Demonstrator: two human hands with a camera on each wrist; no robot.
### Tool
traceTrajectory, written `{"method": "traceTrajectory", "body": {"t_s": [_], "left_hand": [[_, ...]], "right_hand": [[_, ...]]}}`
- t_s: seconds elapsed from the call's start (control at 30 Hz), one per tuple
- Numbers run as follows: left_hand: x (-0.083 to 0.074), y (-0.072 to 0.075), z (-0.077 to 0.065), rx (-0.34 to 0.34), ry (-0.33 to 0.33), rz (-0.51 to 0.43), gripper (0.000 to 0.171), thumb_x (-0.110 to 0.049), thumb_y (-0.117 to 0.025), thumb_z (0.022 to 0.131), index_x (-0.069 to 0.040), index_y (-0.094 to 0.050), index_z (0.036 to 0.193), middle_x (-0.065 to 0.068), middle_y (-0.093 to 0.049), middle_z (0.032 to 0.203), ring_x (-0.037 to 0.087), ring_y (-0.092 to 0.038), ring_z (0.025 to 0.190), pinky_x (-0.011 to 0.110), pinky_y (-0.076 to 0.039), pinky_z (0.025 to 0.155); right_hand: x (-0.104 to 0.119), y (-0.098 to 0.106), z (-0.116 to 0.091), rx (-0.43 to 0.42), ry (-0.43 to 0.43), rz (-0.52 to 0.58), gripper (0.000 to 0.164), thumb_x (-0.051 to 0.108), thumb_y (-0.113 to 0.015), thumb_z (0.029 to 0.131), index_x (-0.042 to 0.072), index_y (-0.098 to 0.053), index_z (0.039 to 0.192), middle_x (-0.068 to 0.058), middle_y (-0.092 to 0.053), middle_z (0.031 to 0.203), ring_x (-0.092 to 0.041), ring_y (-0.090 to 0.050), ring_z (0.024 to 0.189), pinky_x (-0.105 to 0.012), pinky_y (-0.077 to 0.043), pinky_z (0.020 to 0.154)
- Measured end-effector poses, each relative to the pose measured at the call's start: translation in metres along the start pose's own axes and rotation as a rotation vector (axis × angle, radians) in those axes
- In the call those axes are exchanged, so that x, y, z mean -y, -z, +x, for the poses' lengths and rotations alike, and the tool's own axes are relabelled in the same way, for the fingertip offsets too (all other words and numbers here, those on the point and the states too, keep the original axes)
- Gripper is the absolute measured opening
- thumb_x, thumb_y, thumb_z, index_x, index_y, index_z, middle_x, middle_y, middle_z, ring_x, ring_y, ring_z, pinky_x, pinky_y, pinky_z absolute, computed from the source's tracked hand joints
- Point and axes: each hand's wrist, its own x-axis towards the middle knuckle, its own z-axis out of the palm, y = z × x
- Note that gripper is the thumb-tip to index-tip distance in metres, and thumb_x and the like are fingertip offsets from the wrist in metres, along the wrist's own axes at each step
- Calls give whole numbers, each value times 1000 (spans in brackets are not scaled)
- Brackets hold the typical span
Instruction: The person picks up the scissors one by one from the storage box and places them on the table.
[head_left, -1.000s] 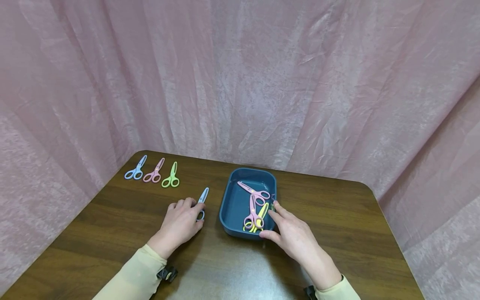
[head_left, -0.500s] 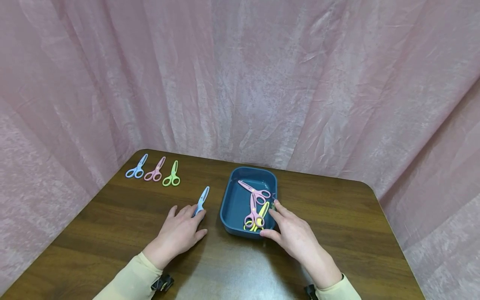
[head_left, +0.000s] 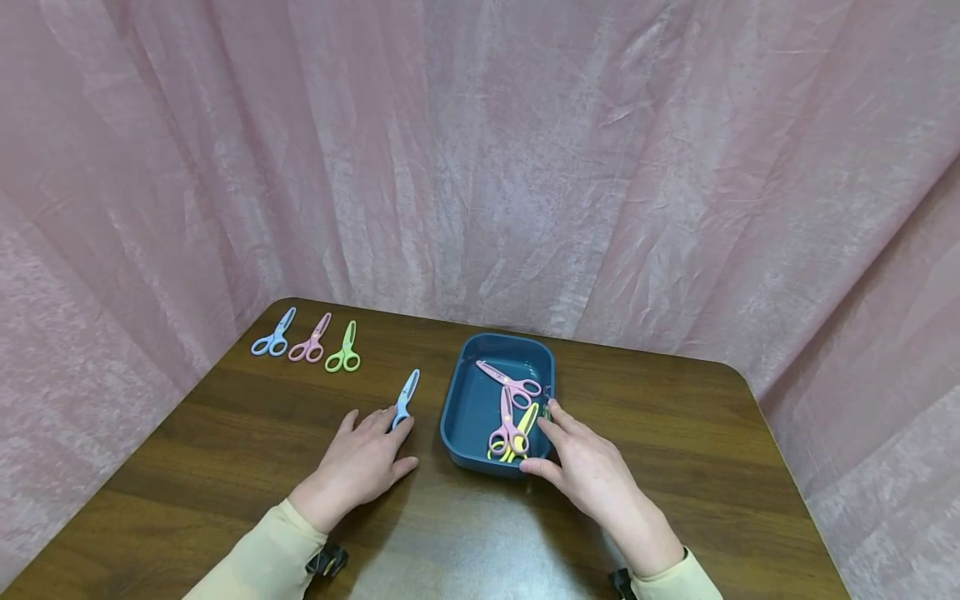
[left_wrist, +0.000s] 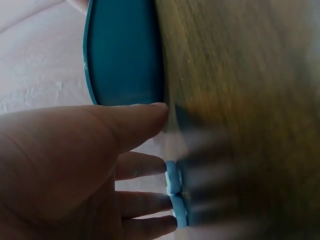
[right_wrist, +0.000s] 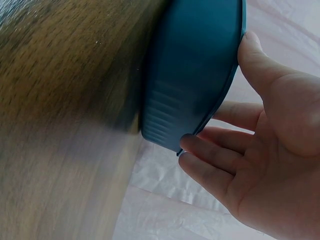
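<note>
In the head view my left hand [head_left: 354, 467] lies over light blue scissors [head_left: 407, 392], fingertips on their handles and blades pointing away. The left wrist view shows straight fingers touching the two blue handle loops [left_wrist: 173, 177], with the thumb apart from them. My right hand [head_left: 591, 471] rests on the right near corner of a dark blue bin [head_left: 452, 429]. In the right wrist view its thumb and fingers touch the bin's rim [right_wrist: 239, 64]. Inside lie two pairs of pink scissors [head_left: 508, 429] and yellow scissors [head_left: 528, 419], partly covered. Something small and greenish by the right fingers is unclear.
At the table's [head_left: 637, 400] far left, blue scissors [head_left: 276, 335], pink scissors [head_left: 312, 340] and green scissors [head_left: 347, 350] lie in a row. A pink curtain [head_left: 480, 167] hangs behind the table and along both sides.
My left fingers have loosened and spread, the thumb moving away from the blue scissors. Those scissors have shifted slightly away from me. The right hand and the bin stay put.
</note>
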Motion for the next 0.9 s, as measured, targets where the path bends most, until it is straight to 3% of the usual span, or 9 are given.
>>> {"method": "traceTrajectory", "body": {"t_s": [0.9], "left_hand": [[31,-1,47,135,110,-41,65,-43,-70,109,-3,-57,159,33,-48,163,51,-45,152,75,-32,120]], "right_hand": [[-1,-1,0,3,4,-8,73,53,-82,97,6,-67,150,-20,-50,167,-39,-57,147,-60,-54,108]]}}
